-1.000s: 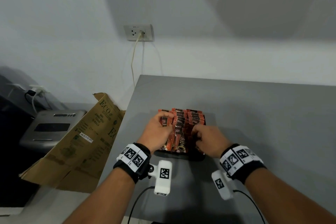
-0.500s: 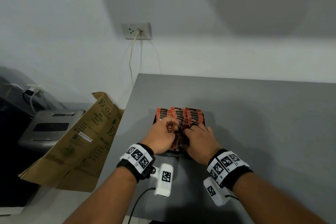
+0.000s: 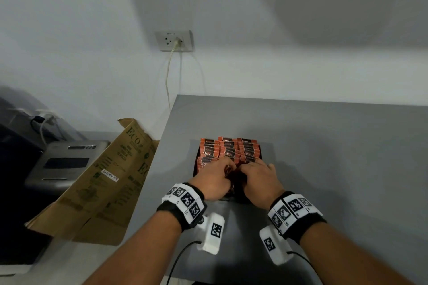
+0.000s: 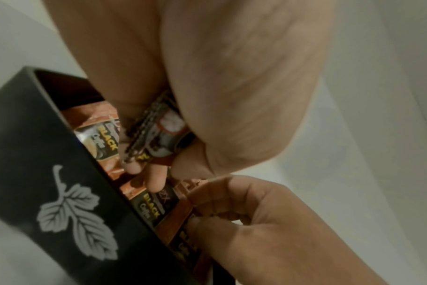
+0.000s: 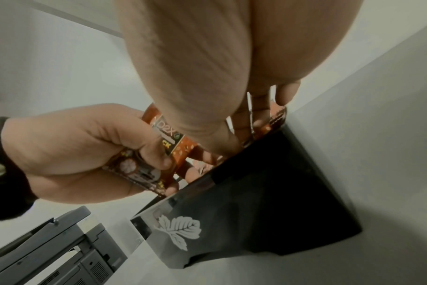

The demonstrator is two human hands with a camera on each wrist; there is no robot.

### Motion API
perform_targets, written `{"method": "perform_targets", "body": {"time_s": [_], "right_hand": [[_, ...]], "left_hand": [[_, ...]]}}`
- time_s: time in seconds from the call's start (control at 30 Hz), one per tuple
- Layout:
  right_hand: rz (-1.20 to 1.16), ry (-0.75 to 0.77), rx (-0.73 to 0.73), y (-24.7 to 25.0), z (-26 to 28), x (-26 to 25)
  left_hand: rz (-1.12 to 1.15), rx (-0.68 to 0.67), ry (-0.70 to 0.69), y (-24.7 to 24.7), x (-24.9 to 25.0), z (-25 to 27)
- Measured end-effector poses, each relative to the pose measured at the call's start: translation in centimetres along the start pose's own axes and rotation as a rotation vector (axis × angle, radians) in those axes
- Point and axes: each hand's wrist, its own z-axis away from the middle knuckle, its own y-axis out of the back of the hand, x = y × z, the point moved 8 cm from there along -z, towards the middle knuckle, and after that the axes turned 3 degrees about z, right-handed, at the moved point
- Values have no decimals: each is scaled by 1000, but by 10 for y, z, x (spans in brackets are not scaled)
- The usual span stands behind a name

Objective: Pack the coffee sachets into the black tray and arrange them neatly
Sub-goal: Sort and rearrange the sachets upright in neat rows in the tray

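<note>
The black tray (image 3: 195, 169) with a leaf logo (image 4: 73, 212) sits on the grey table, packed with rows of orange coffee sachets (image 3: 229, 149). Both hands meet over its near end. My left hand (image 3: 214, 179) grips a small bundle of sachets (image 4: 159, 133) just above the tray; the right wrist view shows the bundle (image 5: 163, 154) in its curled fingers. My right hand (image 3: 258, 177) reaches into the tray, and its thumb and fingers (image 4: 207, 217) pinch the sachets (image 4: 181, 212) standing against the near wall. The hands hide the near rows.
The grey table (image 3: 335, 157) stretches right and back from the tray. A flattened cardboard box (image 3: 99, 183) leans at the table's left edge, beside a grey printer (image 3: 62, 164). A wall socket (image 3: 174, 40) with a cable is behind.
Both hands have moved together, from the tray's left and right sides to the middle of its near end. The left hand's fingers have curled round a bundle of sachets.
</note>
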Motion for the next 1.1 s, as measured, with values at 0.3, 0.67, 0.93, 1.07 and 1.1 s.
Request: {"method": "perform_targets", "body": {"time_s": [0.3,0.67,0.93,1.07,1.1], "right_hand": [[102,0,68,4,2,8],[154,32,83,2,5,3],[-522,-13,185,44,5,-6],[-740,-5,170,60,-6,-20],[-741,-26,177,63,-8,-18]], "left_hand": [[-14,28,-8,0,-9,-2],[131,73,-30,3,-15,-1],[625,202,-48,26,-16,3],[770,166,-141,28,0,1],[799,173,-142,29,0,1]]}}
